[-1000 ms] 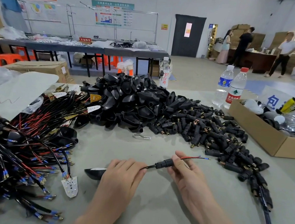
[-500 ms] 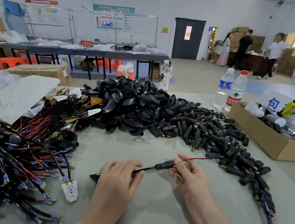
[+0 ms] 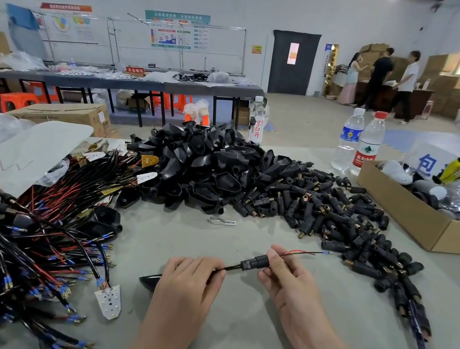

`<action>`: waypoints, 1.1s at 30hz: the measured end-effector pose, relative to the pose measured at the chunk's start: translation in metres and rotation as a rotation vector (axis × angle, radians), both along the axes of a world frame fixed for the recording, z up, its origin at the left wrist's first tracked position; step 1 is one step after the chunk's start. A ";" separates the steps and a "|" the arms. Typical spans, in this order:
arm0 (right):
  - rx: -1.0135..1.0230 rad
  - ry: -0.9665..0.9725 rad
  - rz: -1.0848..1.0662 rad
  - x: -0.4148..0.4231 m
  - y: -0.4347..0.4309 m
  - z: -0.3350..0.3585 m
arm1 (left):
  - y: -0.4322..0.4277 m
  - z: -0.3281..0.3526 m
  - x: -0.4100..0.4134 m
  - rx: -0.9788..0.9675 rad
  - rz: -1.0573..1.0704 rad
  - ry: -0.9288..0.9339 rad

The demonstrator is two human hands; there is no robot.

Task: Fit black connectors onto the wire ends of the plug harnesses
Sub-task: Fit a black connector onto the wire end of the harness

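A black connector sits threaded on a thin harness cable just above the table, near the front. My right hand pinches the connector's right end, with red and black wire ends sticking out past the fingers toward the right. My left hand grips the cable to the left of the connector, and a black plug shell pokes out from under it. A long pile of loose black connectors lies behind and to the right.
A heap of black plug shells fills the table's middle back. Tangled harnesses with red and black wires cover the left. A cardboard box stands at the right, two water bottles behind it. A small metal clip lies ahead of my hands.
The connector has slid a little left along the cable, leaving more wire end showing past my right fingers. Both hands stay in nearly the same place.
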State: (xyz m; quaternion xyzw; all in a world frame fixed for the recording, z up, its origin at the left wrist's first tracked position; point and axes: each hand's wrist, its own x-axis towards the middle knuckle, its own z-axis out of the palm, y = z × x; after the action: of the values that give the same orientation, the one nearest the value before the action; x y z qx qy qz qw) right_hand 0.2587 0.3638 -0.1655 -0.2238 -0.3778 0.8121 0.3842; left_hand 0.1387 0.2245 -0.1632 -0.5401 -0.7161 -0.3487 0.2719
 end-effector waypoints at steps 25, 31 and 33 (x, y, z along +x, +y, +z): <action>0.111 -0.071 0.106 0.002 -0.011 0.012 | 0.002 -0.004 -0.003 0.018 -0.028 -0.097; 0.148 -0.128 0.106 0.004 -0.011 0.013 | 0.003 -0.003 -0.002 0.071 -0.004 -0.189; 0.170 -0.152 0.098 0.005 -0.009 0.013 | 0.001 -0.002 -0.002 0.021 -0.016 -0.150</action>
State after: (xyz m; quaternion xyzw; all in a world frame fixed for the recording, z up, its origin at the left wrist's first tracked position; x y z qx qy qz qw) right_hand 0.2637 0.3543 -0.1527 -0.2328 -0.4838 0.7756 0.3320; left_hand 0.1363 0.2260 -0.1649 -0.5151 -0.7264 -0.3980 0.2203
